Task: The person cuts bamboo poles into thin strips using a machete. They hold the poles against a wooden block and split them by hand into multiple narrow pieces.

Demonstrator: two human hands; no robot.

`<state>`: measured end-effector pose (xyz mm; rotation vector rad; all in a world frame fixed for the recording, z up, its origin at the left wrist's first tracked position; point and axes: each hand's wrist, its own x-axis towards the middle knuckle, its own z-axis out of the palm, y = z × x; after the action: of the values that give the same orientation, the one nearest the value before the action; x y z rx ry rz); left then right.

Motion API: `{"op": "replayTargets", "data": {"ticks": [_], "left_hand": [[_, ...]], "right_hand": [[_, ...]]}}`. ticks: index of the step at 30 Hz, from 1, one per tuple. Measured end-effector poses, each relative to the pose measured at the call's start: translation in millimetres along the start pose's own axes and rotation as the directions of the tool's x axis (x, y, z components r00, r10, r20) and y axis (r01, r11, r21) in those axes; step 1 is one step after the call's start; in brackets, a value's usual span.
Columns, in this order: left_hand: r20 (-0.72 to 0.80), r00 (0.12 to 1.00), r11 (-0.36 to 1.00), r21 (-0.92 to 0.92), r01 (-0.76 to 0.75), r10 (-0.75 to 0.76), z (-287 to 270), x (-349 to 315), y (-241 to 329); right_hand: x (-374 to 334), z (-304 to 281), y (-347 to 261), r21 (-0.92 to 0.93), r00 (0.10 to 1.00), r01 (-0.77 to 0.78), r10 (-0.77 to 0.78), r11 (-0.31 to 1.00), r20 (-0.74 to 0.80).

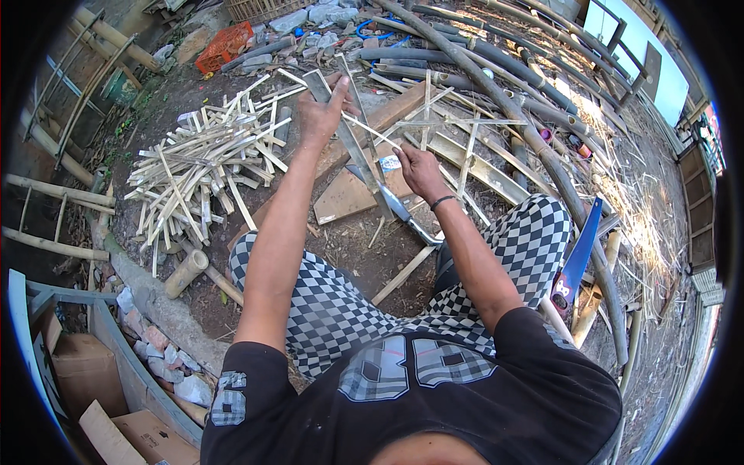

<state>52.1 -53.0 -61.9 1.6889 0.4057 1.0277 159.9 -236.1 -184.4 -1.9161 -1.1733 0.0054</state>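
Note:
My left hand point(322, 118) is closed around a flat greyish bamboo slat point(353, 151), which slants down towards me; a second narrow slat point(346, 71) stands up beside its fingers. My right hand point(422, 173) pinches a thin pale bamboo stick point(370, 130) that reaches up to the left hand. Below the slats, a curved metal tool point(397, 204) lies between my knees, partly covered by them; its kind is unclear. A wooden board point(346, 200) rests on the ground under the slats, against a long wooden beam point(399, 107).
A heap of split bamboo sticks point(201, 167) lies to the left. Bamboo poles point(535, 143) stretch along the far right. A blue-bladed handsaw point(580, 252) leans by my right knee. An orange crate point(225, 48) stands far left; cardboard boxes point(87, 372) stand near left.

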Motion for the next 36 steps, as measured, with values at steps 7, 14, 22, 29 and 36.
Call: {"op": "replayTargets", "data": {"ticks": [7, 14, 22, 29, 36], "left_hand": [[-0.135, 0.988, 0.994, -0.095, 0.058, -0.070, 7.3, 0.8, -9.5], [-0.235, 0.968, 0.996, 0.000, -0.087, 0.085, 14.1, 6.9, -23.7], [-0.047, 0.998, 0.999, -0.017, 0.032, -0.033, 1.8, 17.1, -13.8], [0.179, 0.959, 0.932, 0.329, 0.153, -0.220, -24.7, 11.1, -2.1], [0.343, 0.871, 0.933, 0.213, 0.292, -0.351, -41.3, -8.8, -17.1]], "right_hand": [[0.4, -1.6, 5.6, -0.071, 0.995, 0.084, -0.087, 0.994, -0.049], [14.4, -21.2, 16.6, -0.130, 0.980, 0.118, -0.136, 0.985, -0.145], [6.0, -24.1, -12.7, 0.020, 0.989, -0.041, 0.038, 0.999, 0.142], [9.0, -30.6, -27.2, 0.186, 0.985, -0.082, 0.051, 0.979, 0.165], [15.6, -27.1, -60.9, 0.628, 0.937, -0.329, 0.160, 0.705, 0.310]]}}
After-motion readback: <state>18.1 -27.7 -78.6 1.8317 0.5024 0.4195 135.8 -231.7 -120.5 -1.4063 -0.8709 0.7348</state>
